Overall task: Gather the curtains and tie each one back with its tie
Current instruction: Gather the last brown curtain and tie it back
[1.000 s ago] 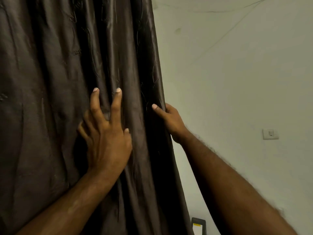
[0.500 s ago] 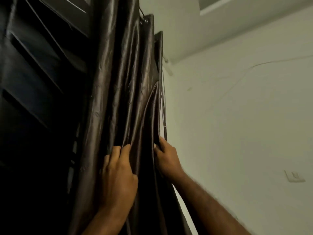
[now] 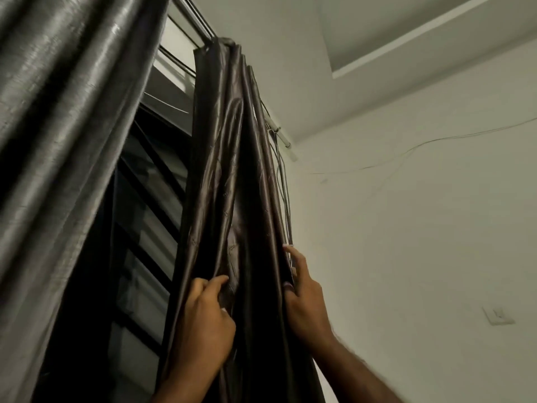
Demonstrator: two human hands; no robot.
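At centre frame hangs the bunched dark brown satin curtain (image 3: pixel 232 175). Lower down, the left grip (image 3: pixel 203 324) is curled tight on its front folds, and the right grip (image 3: pixel 305 303) pinches its right edge.

Above me a dark rod (image 3: pixel 194 16) runs along the top of the window (image 3: pixel 151 205), which has slanted glass slats in dark frames. To my right stands a pale wall (image 3: pixel 406 271), with a white switch plate (image 3: pixel 498 315) low on it and a thin wire (image 3: pixel 421 145) trailing loosely across. A short white tube (image 3: pixel 283 138) sticks out near the corner, and thin cables (image 3: pixel 284 184) hang below it. The ceiling (image 3: pixel 276 59) has a stepped recess.
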